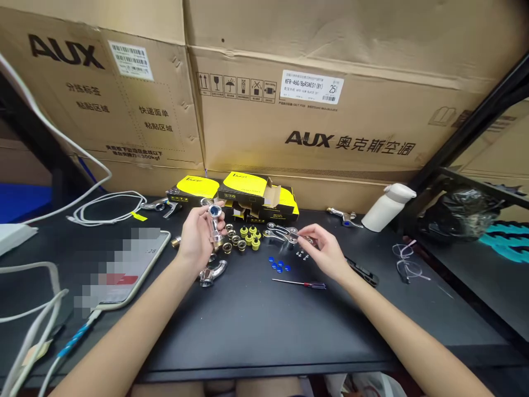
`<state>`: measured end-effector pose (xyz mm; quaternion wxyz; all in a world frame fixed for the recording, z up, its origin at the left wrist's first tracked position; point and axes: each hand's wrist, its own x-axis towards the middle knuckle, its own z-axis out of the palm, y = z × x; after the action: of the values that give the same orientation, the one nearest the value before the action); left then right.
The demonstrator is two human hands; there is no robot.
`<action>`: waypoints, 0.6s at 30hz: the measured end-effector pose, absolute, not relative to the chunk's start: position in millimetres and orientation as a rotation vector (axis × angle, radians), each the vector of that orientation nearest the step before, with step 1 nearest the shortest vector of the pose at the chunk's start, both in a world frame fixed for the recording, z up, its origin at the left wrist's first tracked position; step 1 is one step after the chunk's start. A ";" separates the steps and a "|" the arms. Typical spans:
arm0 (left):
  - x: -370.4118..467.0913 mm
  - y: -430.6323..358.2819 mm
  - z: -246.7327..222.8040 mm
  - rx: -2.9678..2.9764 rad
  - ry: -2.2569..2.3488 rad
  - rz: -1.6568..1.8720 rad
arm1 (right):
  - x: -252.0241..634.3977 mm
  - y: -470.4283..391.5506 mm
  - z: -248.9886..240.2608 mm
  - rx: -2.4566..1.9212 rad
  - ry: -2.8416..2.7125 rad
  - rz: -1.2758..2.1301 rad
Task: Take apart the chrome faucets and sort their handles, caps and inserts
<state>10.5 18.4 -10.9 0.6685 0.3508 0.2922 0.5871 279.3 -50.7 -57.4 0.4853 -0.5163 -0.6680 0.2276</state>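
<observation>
My left hand (pixel 199 231) is raised above the table, its fingers wrapped round a chrome faucet body (pixel 215 220) whose round open end faces me. Beneath it lies another curved chrome faucet (pixel 212 273). My right hand (pixel 322 251) is closed in a pinch beside several chrome lever handles (pixel 281 231); a bit of metal shows under its fingers, too hidden to name. Between the hands stand several brass rings (pixel 235 240) and yellow valve cartridges (pixel 250 236). Small screws (pixel 301 255), blue caps (pixel 279 265) and a screwdriver (pixel 300 283) lie near my right hand.
Yellow-and-black boxes (pixel 243 187) stand at the back against large cartons (pixel 351 121). On the left are a phone (pixel 136 270) and white cables (pixel 103 212). To the right are a white bottle (pixel 388 207), glasses (pixel 409 262) and a black tool (pixel 363 273).
</observation>
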 end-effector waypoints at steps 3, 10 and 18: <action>11.7 18.4 -11.9 0.823 0.680 1.282 | 272.3 -54.5 -65.2 -1.257 -1.763 0.385; 17.9 13.1 -17.3 0.865 0.680 1.196 | 258.2 -40.1 -77.5 -1.097 -2.025 0.202; 6.5 20.4 -7.5 0.798 0.573 1.159 | 258.3 -35.9 -81.5 -1.148 -2.103 -0.074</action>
<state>6.5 20.4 -7.5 0.7250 0.3618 0.2599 0.5253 258.3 -35.9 -81.5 0.3635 -0.4461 -0.8173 -0.0288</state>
